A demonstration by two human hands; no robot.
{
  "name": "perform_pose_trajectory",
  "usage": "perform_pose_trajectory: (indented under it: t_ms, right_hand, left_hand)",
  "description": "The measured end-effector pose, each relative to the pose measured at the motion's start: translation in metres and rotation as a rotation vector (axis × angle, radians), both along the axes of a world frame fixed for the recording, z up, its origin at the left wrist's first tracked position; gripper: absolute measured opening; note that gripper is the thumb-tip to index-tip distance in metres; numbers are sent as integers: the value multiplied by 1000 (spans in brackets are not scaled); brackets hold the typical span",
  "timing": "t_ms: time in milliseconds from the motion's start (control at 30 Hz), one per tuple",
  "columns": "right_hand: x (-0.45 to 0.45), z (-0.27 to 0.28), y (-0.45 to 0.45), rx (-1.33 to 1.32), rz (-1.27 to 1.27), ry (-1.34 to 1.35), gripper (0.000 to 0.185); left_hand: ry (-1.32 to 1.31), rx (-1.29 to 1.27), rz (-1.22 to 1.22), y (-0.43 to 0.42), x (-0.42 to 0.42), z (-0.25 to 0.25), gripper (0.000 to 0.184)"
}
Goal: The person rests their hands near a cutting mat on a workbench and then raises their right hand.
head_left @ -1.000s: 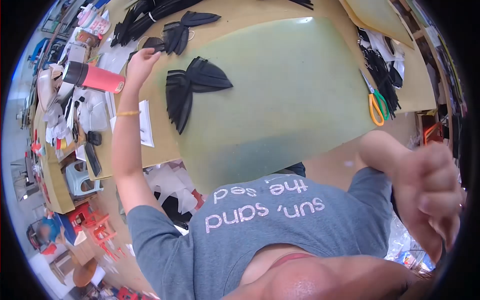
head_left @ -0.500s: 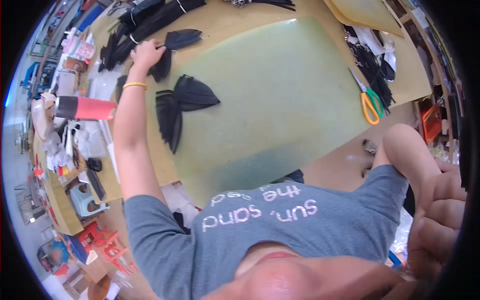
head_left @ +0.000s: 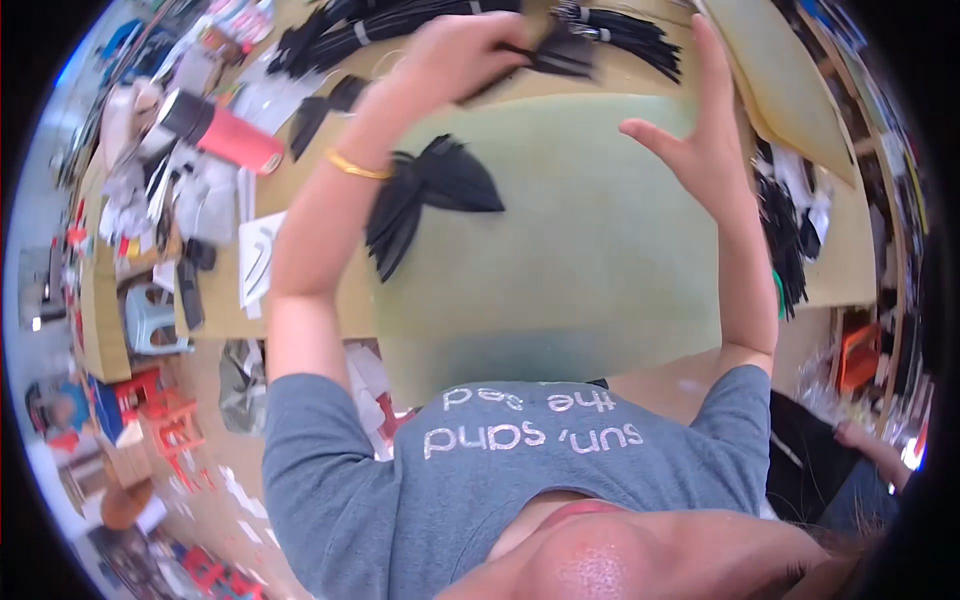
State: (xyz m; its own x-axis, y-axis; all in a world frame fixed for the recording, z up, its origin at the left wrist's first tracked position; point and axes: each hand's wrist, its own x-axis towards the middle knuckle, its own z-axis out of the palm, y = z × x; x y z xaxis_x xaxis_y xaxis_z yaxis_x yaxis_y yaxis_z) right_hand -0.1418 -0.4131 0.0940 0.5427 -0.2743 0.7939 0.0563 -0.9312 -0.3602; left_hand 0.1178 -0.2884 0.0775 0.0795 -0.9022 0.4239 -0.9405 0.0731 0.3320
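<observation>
Red stools stand off to the left of the table, and I see a big green mat on top. Half a second ago, the left hand was down by the black bundles. Now it is nearer the middle, pinching a blurry dark cloth by the mat's far edge. One black bow lies on the mat's left side. The right hand has come up from low down. Its thumb and fingers are wide apart, holding nothing, so both hands seem part of the work now.
</observation>
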Motion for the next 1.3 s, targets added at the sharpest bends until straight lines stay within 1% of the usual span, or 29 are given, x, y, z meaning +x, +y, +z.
perform_pose_trajectory:
  t_ms: [33,67,100,133,167,233,300,333,367,400,433,533,567,667,700,767,800,833,900,967,1000,1033,1100,1167,1233,1267,1300]
  right_hand:
    - [15,-14,-7,119,55,-14,62]
    - [20,-27,-18,328,161,59,58]
    - [25,-41,-30,543,239,120,55]
    - [20,-53,-48,845,363,275,53]
    - [17,-66,-64,850,318,335,52]
    - [6,-90,-101,866,199,489,50]
    - [-9,-113,-130,889,47,669,51]
    - [-12,-121,-126,571,-101,673,52]
    - [-17,-128,-122,248,-240,670,53]
    - [-22,-133,-118,-79,-372,657,54]
    - [-25,-128,-114,35,-288,731,57]
    - [-29,-133,-105,-20,-215,855,55]
    - [-28,-134,-103,-15,-238,810,52]
    - [-28,-134,-101,-41,-272,830,48]
    - [-30,-134,-98,-60,-249,736,38]
    - [-35,-137,-102,-83,-304,651,32]
    - [-37,-137,-104,-97,-326,610,30]
    - [-42,-128,-96,-205,-358,525,28]
    - [-58,-96,-57,-413,-413,347,24]
    - [-85,-85,-22,-535,-514,635,24]
    - [-94,-81,-6,-600,-563,774,24]
    - [-101,-79,8,-593,-545,910,25]
    - [-107,-80,36,-568,-505,1181,26]
    - [-75,-66,57,-481,-375,1023,32]
    - [-18,-70,67,-454,-37,621,35]
    - [18,-75,77,-361,107,596,39]
    - [61,-89,85,-396,198,472,43]
  left_hand:
    - [91,-10,-60,3,-23,2,23]
    - [182,-26,-123,6,-41,3,23]
    - [271,-72,-151,10,-49,-3,26]
    - [360,-120,-186,16,-53,-11,28]
    - [341,-123,-126,27,-48,-15,36]
    - [171,-93,91,56,0,-44,43]
    - [-38,167,487,100,68,-72,47]
    - [-175,209,631,123,111,-101,44]
    - [-262,381,783,142,151,-121,40]
    - [-252,487,949,155,144,-113,37]
    - [-257,501,926,166,147,-117,29]
    - [-365,542,819,171,152,-119,22]
    - [-452,484,783,172,161,-129,19]
    - [-554,431,785,172,164,-125,18]
    - [-617,339,806,169,155,-114,16]
    - [-731,160,852,173,114,-74,14]
    - [-815,17,774,177,93,-54,17]
    - [-895,-124,694,184,67,-37,22]
    - [-989,-80,651,196,-4,-16,28]
    - [-971,39,540,210,-84,-21,26]
    - [-928,37,473,216,-113,-41,27]
    - [-782,138,399,226,-143,-58,42]
    - [-643,268,284,241,-185,-89,41]
    - [-504,263,256,249,-204,-102,38]
    - [-406,250,246,252,-210,-102,35]
    - [-380,244,245,253,-211,-103,33]
    - [-355,237,251,255,-212,-105,32]
